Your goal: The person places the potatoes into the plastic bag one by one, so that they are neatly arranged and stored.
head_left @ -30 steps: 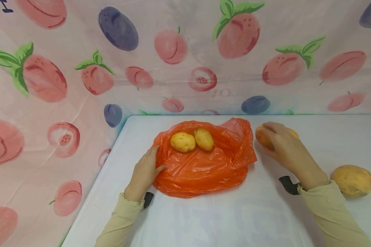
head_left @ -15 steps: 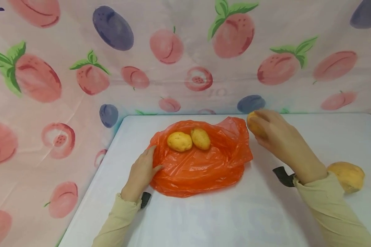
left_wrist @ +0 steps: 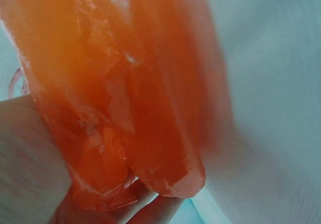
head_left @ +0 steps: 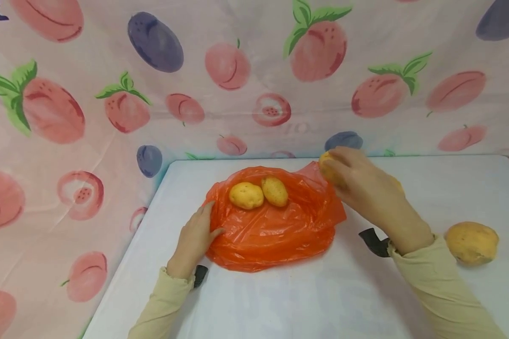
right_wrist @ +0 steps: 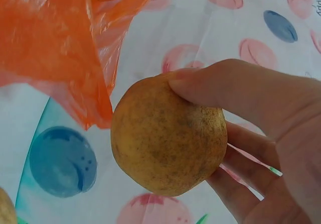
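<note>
Potato [right_wrist: 163, 138] was in the right grip [head_left: 360, 183], closed on it: thumb on one side, fingers on the other. It was up off the surface, at the back right edge of the orange plastic bag [head_left: 271, 238]. Bag lay flattish and crinkled, mouth spread, with two potatoes [head_left: 246, 196] near its back rim, side by side. Left grip [head_left: 192, 238] was loosely spread at the bag's left edge, thumb apart from fingers, touching film. Another potato [head_left: 397, 184] sat behind the right grip, mostly hidden; a larger one [head_left: 472, 243] lay well apart on the right, by the beige sleeve [head_left: 443, 282]. Black pieces [head_left: 375, 243] showed at both wrists. Surface [head_left: 288, 306] was white, faint purplish blotches toward the near side, teal tint along its left and far edges. Behind and left: pale pink sheet [head_left: 233, 23], lightly creased, printed with pink fruit, dark blue plum shapes, green leaves and "Happy" lettering.
</note>
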### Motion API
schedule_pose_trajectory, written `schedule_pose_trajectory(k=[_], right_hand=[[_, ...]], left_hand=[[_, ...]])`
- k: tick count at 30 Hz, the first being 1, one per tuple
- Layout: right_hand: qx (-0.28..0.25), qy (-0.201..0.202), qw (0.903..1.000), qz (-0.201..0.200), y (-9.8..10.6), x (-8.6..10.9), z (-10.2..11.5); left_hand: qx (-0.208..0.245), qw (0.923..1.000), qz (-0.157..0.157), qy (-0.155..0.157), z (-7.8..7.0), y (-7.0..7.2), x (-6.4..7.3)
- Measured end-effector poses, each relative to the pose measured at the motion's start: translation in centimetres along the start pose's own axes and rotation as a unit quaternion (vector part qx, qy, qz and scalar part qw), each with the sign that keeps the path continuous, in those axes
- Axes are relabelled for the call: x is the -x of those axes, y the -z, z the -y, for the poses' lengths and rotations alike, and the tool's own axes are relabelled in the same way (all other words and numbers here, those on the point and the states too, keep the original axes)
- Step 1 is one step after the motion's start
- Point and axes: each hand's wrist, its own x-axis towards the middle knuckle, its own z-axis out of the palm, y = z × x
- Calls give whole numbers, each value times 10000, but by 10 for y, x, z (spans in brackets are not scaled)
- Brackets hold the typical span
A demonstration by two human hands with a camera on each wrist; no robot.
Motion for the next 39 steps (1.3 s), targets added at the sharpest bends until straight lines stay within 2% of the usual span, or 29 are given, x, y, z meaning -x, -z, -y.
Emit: schedule_pose_trajectory(k=[13, 24, 33, 39], right_hand=[[-391, 650, 9971, 67, -26, -12, 19], [-465, 684, 9958, 398, -48, -15, 35], [-611, 446, 9937, 829, -63, -21, 50], [-803, 569, 9917, 833, -73, -24, 58]], left_hand=[[-62, 10000, -25, -19, 1, -1, 2], [-76, 9999, -55, -70, 1, -3, 2], [-109, 9999, -28, -73, 0, -1, 1], [-124, 9998, -82, -91, 0, 0, 1]])
